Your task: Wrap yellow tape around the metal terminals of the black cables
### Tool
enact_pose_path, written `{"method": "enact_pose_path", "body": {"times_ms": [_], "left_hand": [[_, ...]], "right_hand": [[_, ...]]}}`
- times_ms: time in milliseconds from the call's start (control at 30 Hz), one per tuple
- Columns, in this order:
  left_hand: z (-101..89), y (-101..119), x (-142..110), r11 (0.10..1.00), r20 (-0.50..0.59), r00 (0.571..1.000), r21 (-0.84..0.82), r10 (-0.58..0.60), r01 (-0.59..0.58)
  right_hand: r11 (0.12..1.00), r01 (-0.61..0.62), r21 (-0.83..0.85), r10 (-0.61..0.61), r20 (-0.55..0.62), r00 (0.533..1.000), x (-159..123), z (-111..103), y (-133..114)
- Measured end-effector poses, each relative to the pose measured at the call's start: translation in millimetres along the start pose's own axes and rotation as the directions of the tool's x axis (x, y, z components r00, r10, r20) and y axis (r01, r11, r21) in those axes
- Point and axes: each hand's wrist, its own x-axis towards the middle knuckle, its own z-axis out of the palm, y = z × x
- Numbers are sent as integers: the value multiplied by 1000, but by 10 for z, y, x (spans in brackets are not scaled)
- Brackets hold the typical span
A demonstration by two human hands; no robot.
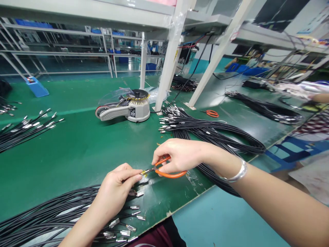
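My left hand [117, 185] is closed in a pinch, thumb against forefinger, on the end of a black cable; a small yellow bit [144, 173] shows at its fingertips. In my right hand [177, 156] is a pair of orange-handled scissors [171, 175], its fingers wrapped around the loops. The scissor blades point left and meet the work at my left fingertips. Whether the blades are parted there is too small to tell. Below and around my left wrist lies a bundle of black cables [51, 212] with metal connectors [125, 233].
A tape dispenser [138, 111] stands mid-table. More cable bundles lie at right [218, 132], far right [264, 106] and left [28, 128]. Another pair of orange scissors [212, 113] rests behind. White posts [168, 58] hold a shelf overhead. A person's arm [320, 98] shows at far right.
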Motion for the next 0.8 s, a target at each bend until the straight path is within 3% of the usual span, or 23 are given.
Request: {"method": "enact_pose_path", "body": {"times_ms": [800], "left_hand": [[16, -19, 10, 1000, -22, 1000, -16, 3, -3]], "right_hand": [[995, 41, -86, -45, -37, 998, -26, 8, -46]]}}
